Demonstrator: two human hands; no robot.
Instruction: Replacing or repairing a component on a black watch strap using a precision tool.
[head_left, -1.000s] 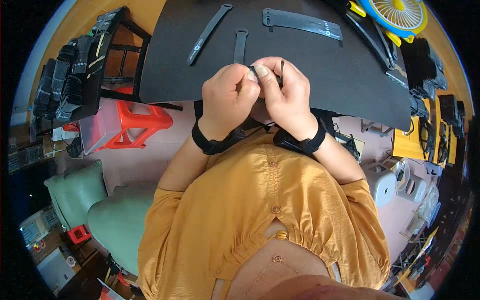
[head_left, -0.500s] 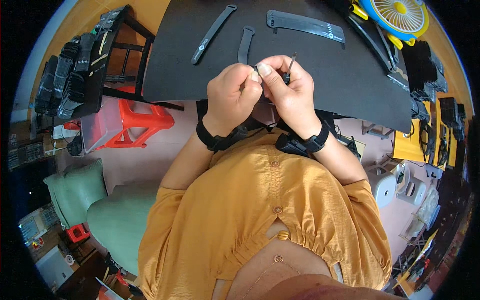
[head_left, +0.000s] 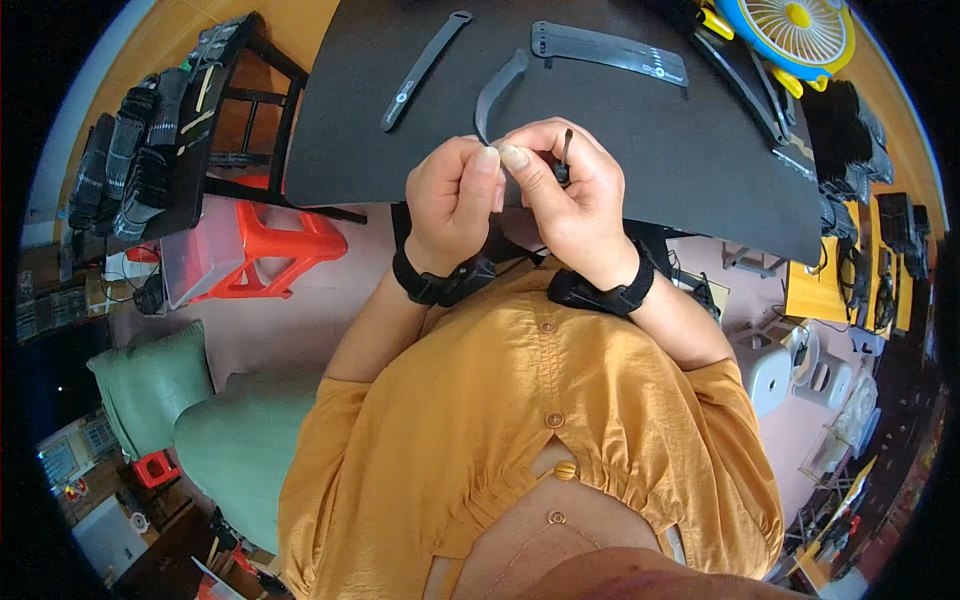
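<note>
My left hand point(head_left: 450, 200) and my right hand point(head_left: 575, 200) meet above the near edge of a black table point(head_left: 700, 190). Between their pinched thumbs and fingers is one end of a narrow dark grey strap point(head_left: 488, 98), whose free part curves up and away from me. A small thin tool with a dark handle point(head_left: 562, 174), perhaps a screwdriver, is also tucked in my right hand's fingers; most of it is hidden. On the tabletop lie a long narrow strap point(head_left: 425, 72) to the left and a wide slotted strap point(head_left: 612, 53) to the right.
A blue and yellow fan point(head_left: 797, 16) stands at the far right, near a dark metal bar point(head_left: 740, 90). Bundled black straps point(head_left: 150, 190) fill a side rack at left. Below are a red stool point(head_left: 290, 250) and a green cushion point(head_left: 235, 440). White stools point(head_left: 765, 375) stand at right.
The strap's free part has risen and bent to the right at its far end. Both hands have shifted slightly left, and the tool in my right hand has turned more upright.
</note>
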